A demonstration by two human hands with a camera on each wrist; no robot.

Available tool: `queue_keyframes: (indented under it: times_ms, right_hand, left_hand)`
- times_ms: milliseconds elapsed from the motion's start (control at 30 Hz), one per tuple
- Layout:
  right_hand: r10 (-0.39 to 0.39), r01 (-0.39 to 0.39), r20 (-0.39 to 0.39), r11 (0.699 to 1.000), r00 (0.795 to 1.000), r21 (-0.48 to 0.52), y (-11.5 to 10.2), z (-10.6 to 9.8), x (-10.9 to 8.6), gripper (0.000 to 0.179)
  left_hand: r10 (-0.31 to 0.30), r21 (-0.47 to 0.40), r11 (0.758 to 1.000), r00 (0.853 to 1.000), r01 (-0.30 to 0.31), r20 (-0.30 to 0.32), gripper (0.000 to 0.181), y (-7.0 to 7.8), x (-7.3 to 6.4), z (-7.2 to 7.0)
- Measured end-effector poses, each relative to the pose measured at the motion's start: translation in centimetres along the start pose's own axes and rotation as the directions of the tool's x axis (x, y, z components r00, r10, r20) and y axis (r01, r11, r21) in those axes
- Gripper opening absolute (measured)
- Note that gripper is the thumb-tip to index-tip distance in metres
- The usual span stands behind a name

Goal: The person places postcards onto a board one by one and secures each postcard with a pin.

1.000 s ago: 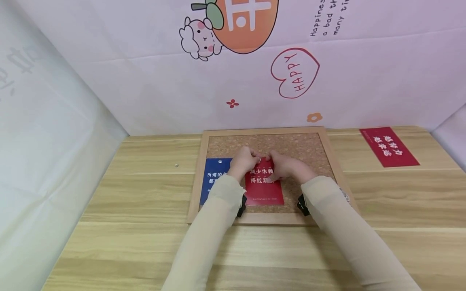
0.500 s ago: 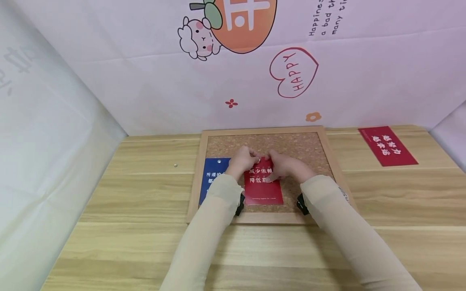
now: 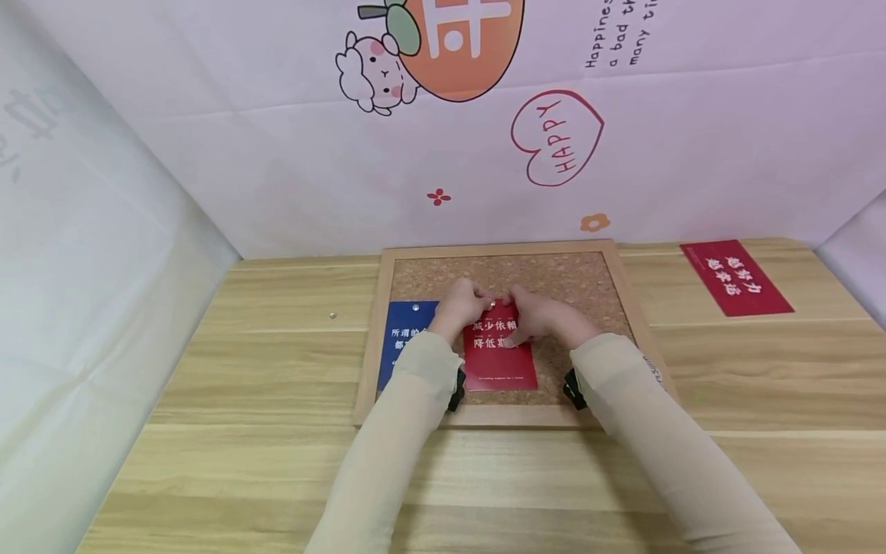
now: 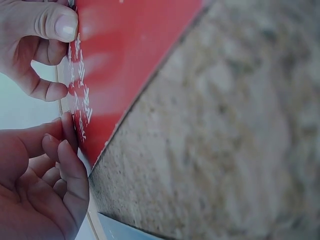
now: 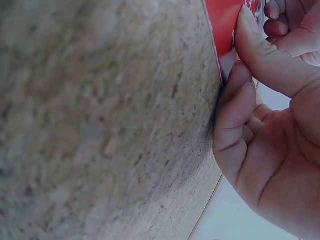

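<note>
A red card (image 3: 500,362) with white characters lies on the wood-framed corkboard (image 3: 567,269). At the card's top edge the left hand (image 3: 460,308) has its thumb and fingertips together at a small silver pushpin (image 3: 492,304). The right hand (image 3: 543,315) pinches the card's upper right corner, thumb on its face and fingers curled at its edge, as the right wrist view shows. Left of it, a blue card (image 3: 408,327) is held by a pushpin (image 3: 415,307) at its top and is partly covered by the left hand and sleeve.
Another red card (image 3: 737,277) lies on the wooden table (image 3: 277,385) at the far right. One small silver pin (image 3: 333,315) lies left of the board. A printed white cloth (image 3: 311,177) stands behind the table.
Both hands stay at the top of the red card with hardly any shift. The whole head view has slid slightly.
</note>
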State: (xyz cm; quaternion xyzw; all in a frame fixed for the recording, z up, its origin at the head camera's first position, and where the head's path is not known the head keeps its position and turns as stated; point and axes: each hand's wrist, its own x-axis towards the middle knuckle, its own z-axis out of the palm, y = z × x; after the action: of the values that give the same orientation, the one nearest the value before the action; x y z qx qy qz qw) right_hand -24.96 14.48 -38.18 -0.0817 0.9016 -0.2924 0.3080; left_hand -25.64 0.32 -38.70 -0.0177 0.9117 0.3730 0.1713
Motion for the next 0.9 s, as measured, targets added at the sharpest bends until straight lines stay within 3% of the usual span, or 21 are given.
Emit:
queue_keyframes:
  times_ms: [267, 567, 900]
  right_hand:
    - [-0.003, 0.003, -0.003, 1.0, 1.0, 0.007, -0.13, -0.01, -0.13, 0.062]
    - [0.015, -0.015, 0.006, 1.0, 1.0, 0.01, -0.14, 0.06, -0.08, 0.063]
    - [0.018, -0.018, 0.002, 1.0, 1.0, 0.02, -0.12, 0.05, -0.2, 0.061]
  left_hand:
    - [0.014, -0.049, 0.999, 1.0, -0.014, 0.01, 0.024, -0.29, 0.19, -0.04]
    - [-0.002, -0.097, 0.995, 0.997, 0.009, 0.071, 0.025, -0.52, 0.63, -0.2]
    - [0.018, -0.162, 0.987, 0.998, -0.008, 0.06, 0.024, -0.57, 0.0, -0.34]
